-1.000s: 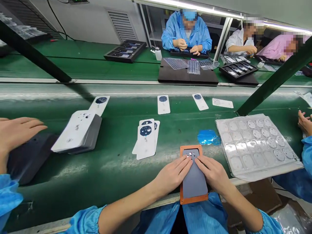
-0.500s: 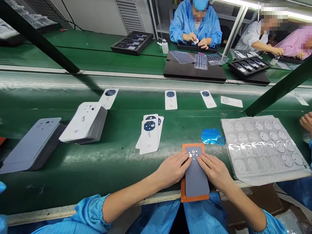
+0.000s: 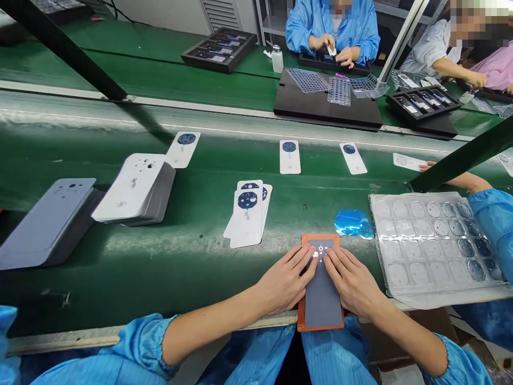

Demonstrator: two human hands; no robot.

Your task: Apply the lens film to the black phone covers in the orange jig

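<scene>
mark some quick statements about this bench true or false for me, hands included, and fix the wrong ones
1. The left hand and right hand both touch the gray panel. True.
2. The blue film lies on top of the white stack. False: the blue film lies on the green bench, away from the white stack.
3. The white stack stands between the gray stack and the overlapping white cards. True.
4. The frame around the gray panel is green. False: the frame is orange.
5. The clear tray is right of the frame. True.
</scene>
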